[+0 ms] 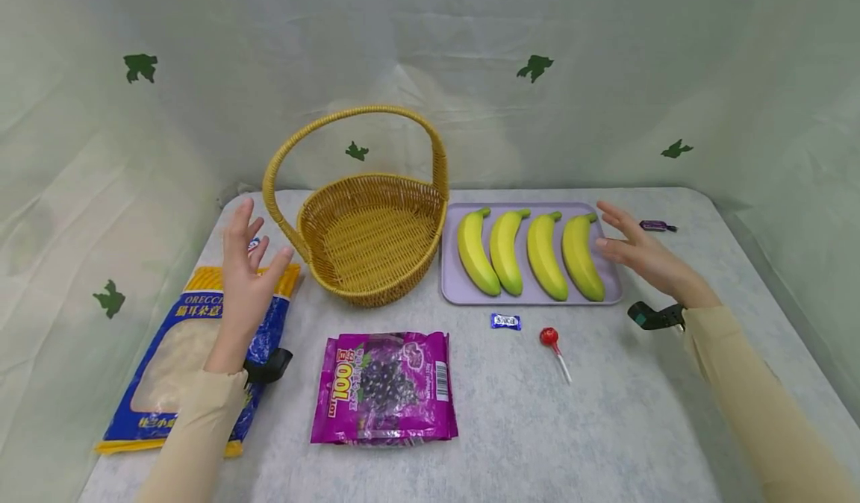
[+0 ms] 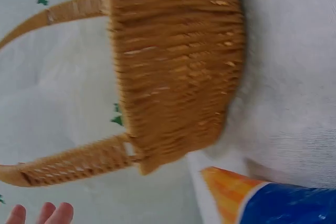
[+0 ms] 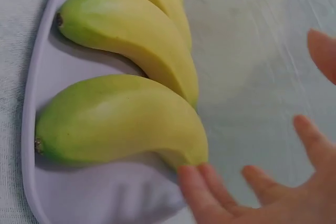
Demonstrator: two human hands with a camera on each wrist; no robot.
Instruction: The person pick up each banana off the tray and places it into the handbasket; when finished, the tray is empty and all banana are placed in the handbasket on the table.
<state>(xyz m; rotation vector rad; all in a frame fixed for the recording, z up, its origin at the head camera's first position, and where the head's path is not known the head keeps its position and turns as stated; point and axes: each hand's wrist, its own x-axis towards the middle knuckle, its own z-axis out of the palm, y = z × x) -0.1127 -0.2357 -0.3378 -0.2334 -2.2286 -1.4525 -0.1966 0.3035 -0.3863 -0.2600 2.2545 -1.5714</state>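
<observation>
My left hand [image 1: 245,264] hovers open, fingers spread, above a blue and yellow snack bag [image 1: 195,354], just left of a woven wicker basket [image 1: 369,242]. In the left wrist view the basket [image 2: 173,66] fills the frame, with the bag's corner [image 2: 252,198] below and my fingertips [image 2: 44,214] at the bottom left. My right hand [image 1: 634,245] is open beside the right edge of a lilac tray [image 1: 524,296] holding several bananas [image 1: 581,257]. The right wrist view shows the bananas [image 3: 121,124] on the tray [image 3: 100,192] and my fingers [image 3: 210,192] near them, holding nothing.
A purple candy bag [image 1: 386,387] lies at the front centre. A small blue wrapped sweet [image 1: 505,322] and a red lollipop [image 1: 551,339] lie in front of the tray. A purple wrapped sweet [image 1: 657,226] sits at the back right. White curtains enclose the table.
</observation>
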